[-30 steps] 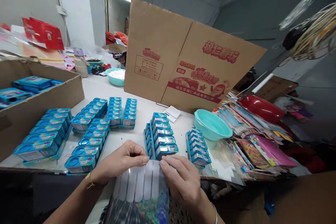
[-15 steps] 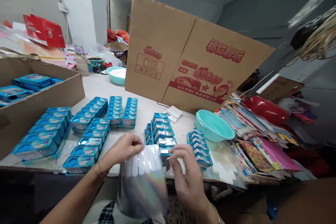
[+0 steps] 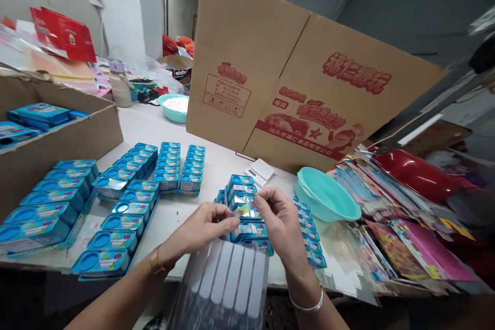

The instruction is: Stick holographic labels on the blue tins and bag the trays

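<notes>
A small shiny clear sticker (image 3: pixel 247 210) stretches between my two hands, just over a row of blue boxes (image 3: pixel 251 230). My left hand (image 3: pixel 207 227) pinches its left end between thumb and forefinger. The other end is at the closed fingertips of my right hand (image 3: pixel 280 221). Below my hands, at the table's front edge, is a glossy sheet with several pale strips (image 3: pixel 232 273); what supports it is hidden. More blue boxes (image 3: pixel 311 232) stand in a row beside my right wrist.
Further rows of blue boxes (image 3: pixel 116 240) stand on the left of the white table (image 3: pixel 154 126). A cardboard box (image 3: pixel 77 149) holds more of them. Behind are a large upright carton (image 3: pixel 232 36), a small white scale (image 3: pixel 260 170) and a turquoise basin (image 3: pixel 328 198). Stacked packaging (image 3: pixel 417 247) lies right.
My left hand has let go of the strip sheet and moved right to the sticker. My right hand has moved up over the boxes. The sheet now sits below both hands.
</notes>
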Demonstrator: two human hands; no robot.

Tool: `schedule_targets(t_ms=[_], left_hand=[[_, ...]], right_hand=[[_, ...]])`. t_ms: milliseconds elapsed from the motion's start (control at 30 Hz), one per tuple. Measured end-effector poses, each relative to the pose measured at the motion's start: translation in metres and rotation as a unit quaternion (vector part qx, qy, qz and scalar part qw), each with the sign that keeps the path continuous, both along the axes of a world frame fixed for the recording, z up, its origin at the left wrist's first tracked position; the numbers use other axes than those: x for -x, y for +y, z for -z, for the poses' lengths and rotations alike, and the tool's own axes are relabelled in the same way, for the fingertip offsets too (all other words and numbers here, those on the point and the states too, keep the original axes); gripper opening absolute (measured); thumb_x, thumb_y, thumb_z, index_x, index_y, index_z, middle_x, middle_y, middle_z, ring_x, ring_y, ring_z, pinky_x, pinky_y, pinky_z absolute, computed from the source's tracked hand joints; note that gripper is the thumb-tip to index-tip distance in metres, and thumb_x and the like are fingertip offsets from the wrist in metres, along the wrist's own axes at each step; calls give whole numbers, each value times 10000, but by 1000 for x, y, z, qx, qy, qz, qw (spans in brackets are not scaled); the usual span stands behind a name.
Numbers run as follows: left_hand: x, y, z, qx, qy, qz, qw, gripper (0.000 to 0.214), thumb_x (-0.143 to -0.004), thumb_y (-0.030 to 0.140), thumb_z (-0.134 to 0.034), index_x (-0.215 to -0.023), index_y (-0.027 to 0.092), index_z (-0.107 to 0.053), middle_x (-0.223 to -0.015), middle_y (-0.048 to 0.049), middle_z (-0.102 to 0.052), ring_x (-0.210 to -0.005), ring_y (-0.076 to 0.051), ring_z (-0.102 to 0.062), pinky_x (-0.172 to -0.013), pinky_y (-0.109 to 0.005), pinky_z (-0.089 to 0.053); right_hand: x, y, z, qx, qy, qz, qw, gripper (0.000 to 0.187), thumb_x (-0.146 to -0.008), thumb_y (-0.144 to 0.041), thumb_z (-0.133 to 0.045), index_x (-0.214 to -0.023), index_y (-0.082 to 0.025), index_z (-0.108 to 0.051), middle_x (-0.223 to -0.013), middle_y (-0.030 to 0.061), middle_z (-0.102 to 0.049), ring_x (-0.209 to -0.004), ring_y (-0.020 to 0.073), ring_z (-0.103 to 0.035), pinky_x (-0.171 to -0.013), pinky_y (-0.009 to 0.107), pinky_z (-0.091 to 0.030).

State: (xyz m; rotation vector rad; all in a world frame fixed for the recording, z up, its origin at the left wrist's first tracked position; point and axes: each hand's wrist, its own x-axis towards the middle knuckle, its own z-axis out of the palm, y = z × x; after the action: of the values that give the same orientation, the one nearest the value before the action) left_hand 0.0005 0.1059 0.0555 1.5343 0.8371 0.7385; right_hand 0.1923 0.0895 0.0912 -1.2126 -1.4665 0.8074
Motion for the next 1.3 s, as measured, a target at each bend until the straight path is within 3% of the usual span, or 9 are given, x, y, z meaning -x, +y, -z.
schedule_targets(t_ms=[67, 233, 400, 533, 800, 933, 1067, 1200, 1300], left_hand=[[-3, 20, -3, -11, -7, -11, 1000, 449, -889, 524, -539, -613, 170, -531, -572, 48, -381, -552, -111, -313, -528, -258, -224], [-1, 72, -4, -38, 23, -42, 998, 469, -907, 530, -493, -586, 190, -458, -571, 45, -367, -549, -113, -308, -525, -262, -224], [-3, 118, 12, -42, 76, -49, 995, 449, -905, 490, -498, -572, 194, -442, -550, 54, -341, -526, -109, -299, -503, -266, -195], [-7, 139, 31, -4, 67, -39, 997, 443, -891, 489, -508, -567, 202, -414, -546, 58, -333, -526, -110, -285, -503, -265, -204], [-9, 150, 56, 42, 43, -24, 998, 446, -883, 498, -526, -572, 203, -407, -549, 61, -325, -536, -108, -272, -514, -270, -193], [-12, 149, 64, 79, -1, -10, 997, 483, -873, 553, -556, -577, 191, -433, -555, 57, -367, -539, -103, -290, -519, -260, -207], [-20, 146, 81, 141, -66, -13, 988, 518, -807, 636, -611, -599, 179, -482, -567, 43, -450, -527, -96, -332, -516, -242, -229], [-25, 144, 97, 143, -27, -65, 987, 554, -744, 685, -634, -571, 175, -502, -548, 40, -460, -532, -102, -349, -526, -241, -241], [-18, 138, 99, 116, 3, -86, 990, 556, -689, 676, -675, -531, 177, -487, -530, 50, -434, -540, -102, -344, -537, -242, -236]], right_hand=[[-1, 16, 3, 8, 11, 3, 1000, 180, -878, -351, -678, -831, -193, -606, -768, -6, -593, -717, 143, -526, -653, 261, -422], [-5, 66, 12, -7, -16, 30, 999, 122, -860, -291, -662, -872, -204, -578, -755, -28, -554, -681, 129, -505, -648, 255, -425], [-10, 105, 29, 13, -110, 21, 994, 120, -897, -236, -563, -1014, -214, -572, -774, -23, -579, -750, 154, -555, -725, 275, -450], [-16, 122, 43, 37, -128, 18, 991, 148, -905, -255, -560, -1048, -215, -557, -785, -17, -593, -775, 166, -567, -716, 276, -448], [-17, 132, 61, 66, -131, 23, 989, 148, -905, -245, -559, -1049, -211, -566, -773, -23, -576, -733, 157, -542, -697, 276, -443], [-16, 132, 64, 54, -181, 28, 982, 145, -904, -201, -536, -1040, -227, -576, -778, -20, -568, -761, 170, -541, -730, 295, -434], [-15, 129, 62, 21, -240, 38, 970, 208, -861, -143, -533, -1039, -223, -605, -940, 24, -560, -844, 187, -538, -800, 323, -432], [-13, 129, 63, 0, -218, 37, 975, 288, -839, -114, -508, -1082, -223, -619, -1062, 44, -538, -869, 186, -539, -824, 333, -436], [-17, 134, 67, -9, -123, 39, 992, 259, -814, -125, -538, -1008, -226, -676, -1034, 34, -577, -859, 185, -558, -844, 342, -440]])
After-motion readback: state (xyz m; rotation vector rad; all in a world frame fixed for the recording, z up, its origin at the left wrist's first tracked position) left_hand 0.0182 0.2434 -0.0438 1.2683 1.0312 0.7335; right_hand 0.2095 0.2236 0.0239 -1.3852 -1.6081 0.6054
